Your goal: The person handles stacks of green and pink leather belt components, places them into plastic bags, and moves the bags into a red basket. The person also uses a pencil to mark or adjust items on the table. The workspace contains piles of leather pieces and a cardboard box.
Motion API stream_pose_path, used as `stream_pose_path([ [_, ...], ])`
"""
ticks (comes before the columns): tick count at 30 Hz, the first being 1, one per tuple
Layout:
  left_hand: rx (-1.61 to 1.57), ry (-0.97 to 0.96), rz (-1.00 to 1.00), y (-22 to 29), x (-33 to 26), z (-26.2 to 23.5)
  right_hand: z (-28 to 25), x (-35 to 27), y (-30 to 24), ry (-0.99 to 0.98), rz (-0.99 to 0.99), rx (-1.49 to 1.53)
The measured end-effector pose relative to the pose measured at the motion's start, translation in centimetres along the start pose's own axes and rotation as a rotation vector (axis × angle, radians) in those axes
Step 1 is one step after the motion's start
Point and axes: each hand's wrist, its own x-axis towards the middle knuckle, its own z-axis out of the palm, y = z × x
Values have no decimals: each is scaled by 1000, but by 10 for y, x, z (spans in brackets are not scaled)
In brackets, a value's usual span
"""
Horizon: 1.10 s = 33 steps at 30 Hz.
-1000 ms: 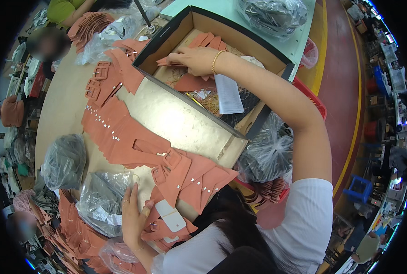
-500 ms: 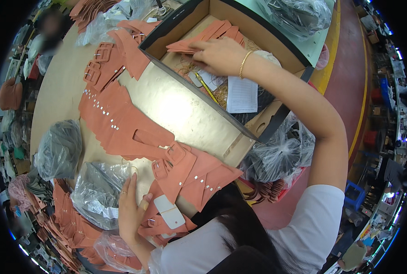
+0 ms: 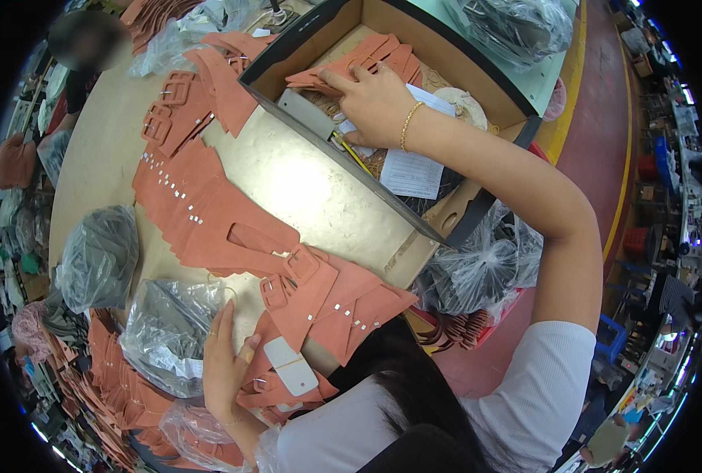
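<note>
My right hand (image 3: 378, 106) is inside a black-rimmed cardboard box (image 3: 461, 35), fingers apart, fingertips at a stack of coral strap pieces (image 3: 359, 59). Below its thumb are a yellow pen-like tool (image 3: 355, 156) and a printed white paper (image 3: 412, 172). A grey card (image 3: 305, 113) lies by the box's near wall. My left hand (image 3: 223, 366) rests with fingers stretched out at the table's near edge, between a clear plastic bag (image 3: 166, 335) and coral pieces with a white tag (image 3: 292, 366). A thin elastic-looking loop (image 3: 229, 294) shows at its fingertips.
Fanned coral pieces with covered buckles (image 3: 209, 205) spread across the table (image 3: 91, 158). Another wrapped grey bundle (image 3: 99, 260) stands at the left. Plastic-wrapped goods (image 3: 485, 256) sit below the box's right corner. Beyond the table, at upper left, is another person (image 3: 87, 47).
My right hand has shifted slightly and its fingers have spread wider. The grey card now shows more fully along the box wall, and the printed paper has shifted. My left hand stays nearly still.
</note>
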Motion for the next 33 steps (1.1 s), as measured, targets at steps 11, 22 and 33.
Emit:
stream_pose_path([
  [11,19,-11,-3,-5,1,2,17,-13,4,44,9,67],
  [22,2,-27,12,-4,3,4,27,25,-28,155,184,100],
  [33,-91,163,34,9,-18,-4,-11,2,3,437,191,785],
])
